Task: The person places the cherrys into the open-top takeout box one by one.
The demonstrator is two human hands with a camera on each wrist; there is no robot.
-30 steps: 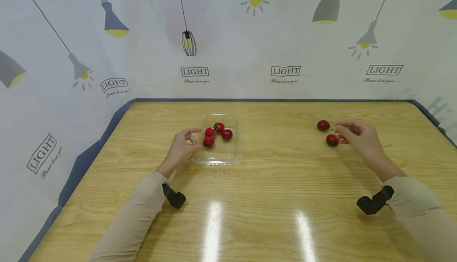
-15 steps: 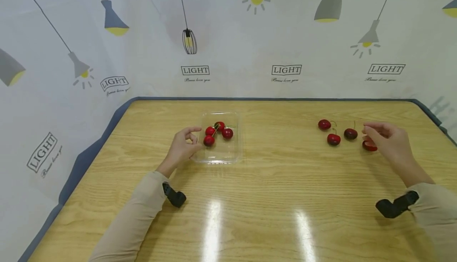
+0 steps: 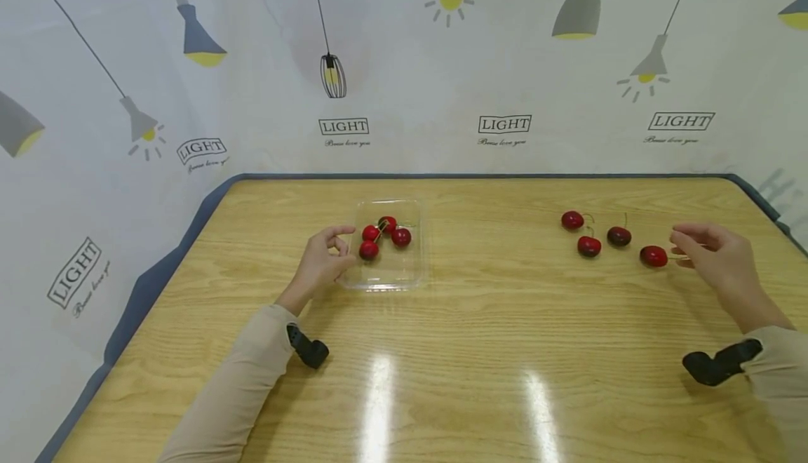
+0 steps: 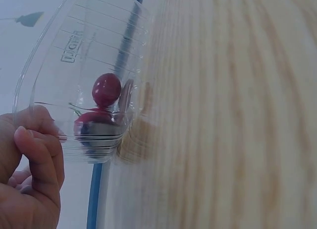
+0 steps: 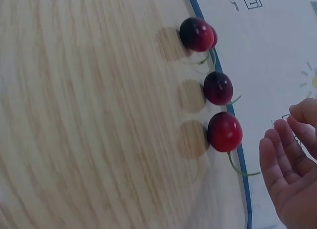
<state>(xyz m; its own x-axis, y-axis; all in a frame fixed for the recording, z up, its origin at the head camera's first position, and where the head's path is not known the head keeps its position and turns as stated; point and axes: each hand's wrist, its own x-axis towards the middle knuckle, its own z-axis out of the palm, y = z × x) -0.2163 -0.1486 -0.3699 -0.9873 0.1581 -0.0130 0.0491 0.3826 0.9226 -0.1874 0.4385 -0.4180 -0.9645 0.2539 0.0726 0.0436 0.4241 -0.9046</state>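
Observation:
In the head view, my left hand (image 3: pixel 324 264) holds the left rim of a clear plastic container (image 3: pixel 404 275), pinching it between thumb and fingers; the left wrist view shows the fingers (image 4: pixel 42 162) at its edge. Several red cherries (image 3: pixel 401 238) lie inside, some with stems. Over at the right, my right hand (image 3: pixel 722 266) hovers with loosely bent fingers and nothing between them, just beside the stem of a red cherry (image 3: pixel 653 256). That cherry's curved green stem (image 5: pixel 242 172) points toward the fingers in the right wrist view.
Left of that cherry, a darker cherry (image 3: pixel 619 236) and two more, a front cherry (image 3: pixel 589 246) and a back cherry (image 3: pixel 572 220), rest on the wooden table (image 3: pixel 480 323). A white wall cloth (image 3: pixel 416 98) printed with lamps stands behind the table's far edge.
My right hand has moved rightward, away from the left cherries and past the rightmost one, uncovering the two cherries on the right. My left hand and the container have stayed put.

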